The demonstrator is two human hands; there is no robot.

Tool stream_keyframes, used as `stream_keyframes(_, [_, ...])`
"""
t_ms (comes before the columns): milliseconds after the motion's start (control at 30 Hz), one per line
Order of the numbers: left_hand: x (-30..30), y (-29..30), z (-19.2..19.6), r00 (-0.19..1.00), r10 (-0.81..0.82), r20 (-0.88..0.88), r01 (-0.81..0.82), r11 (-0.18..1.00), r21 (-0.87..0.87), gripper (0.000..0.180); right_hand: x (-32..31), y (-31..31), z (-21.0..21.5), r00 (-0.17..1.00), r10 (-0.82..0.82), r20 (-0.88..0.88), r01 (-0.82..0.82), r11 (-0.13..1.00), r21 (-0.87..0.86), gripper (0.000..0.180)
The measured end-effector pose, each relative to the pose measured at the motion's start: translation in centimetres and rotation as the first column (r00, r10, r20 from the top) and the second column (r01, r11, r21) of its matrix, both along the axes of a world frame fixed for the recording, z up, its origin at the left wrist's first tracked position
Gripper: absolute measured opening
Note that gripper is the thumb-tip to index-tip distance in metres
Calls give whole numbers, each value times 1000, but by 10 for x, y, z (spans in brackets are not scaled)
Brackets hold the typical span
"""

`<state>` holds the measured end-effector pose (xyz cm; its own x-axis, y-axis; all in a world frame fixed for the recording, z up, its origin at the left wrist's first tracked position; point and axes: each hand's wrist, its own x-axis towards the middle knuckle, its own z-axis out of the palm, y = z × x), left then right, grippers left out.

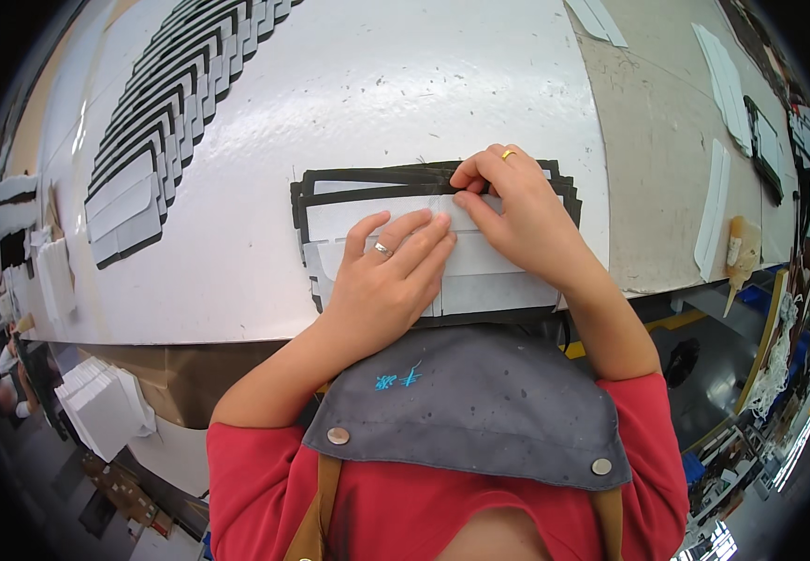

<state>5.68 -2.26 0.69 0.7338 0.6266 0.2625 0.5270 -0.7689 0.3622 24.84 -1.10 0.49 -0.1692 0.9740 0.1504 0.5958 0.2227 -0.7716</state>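
In front of me lies a small, uneven pile of flat white panels (499,288) with black fabric edging. Across the top panel's far side runs a black edge strip (368,195). My left hand (388,266) rests flat on the white face, its fingers stretched out and a ring on one of them. At the far edge, my right hand (513,206) has thumb and forefinger pinched on the black strip, with the other fingers curled above it. The exact grip between those fingertips is partly hidden.
A long fanned row of similar black-edged panels (129,210) covers the table's far left. To the right are white strips (712,210) and an amber-coloured squeeze bottle (742,248) near the edge. White stacked sheets (101,407) stand below the table at left.
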Motion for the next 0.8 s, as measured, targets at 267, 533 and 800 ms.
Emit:
stream_keyframes(267, [1, -3, 0, 1000, 29, 0, -29, 1000, 12, 30, -2, -8, -6, 988, 6, 153, -46, 964, 261, 10])
stream_keyframes(533, [1, -3, 3, 1000, 16, -12, -17, 999, -28, 32, -4, -5, -10, 998, -48, -37, 51, 993, 105, 11])
stream_keyframes(800, [1, 5, 2, 992, -127, 9, 127, 988, -88, 32, -1, -4, -5, 1000, -11, 25, 9, 996, 88, 12])
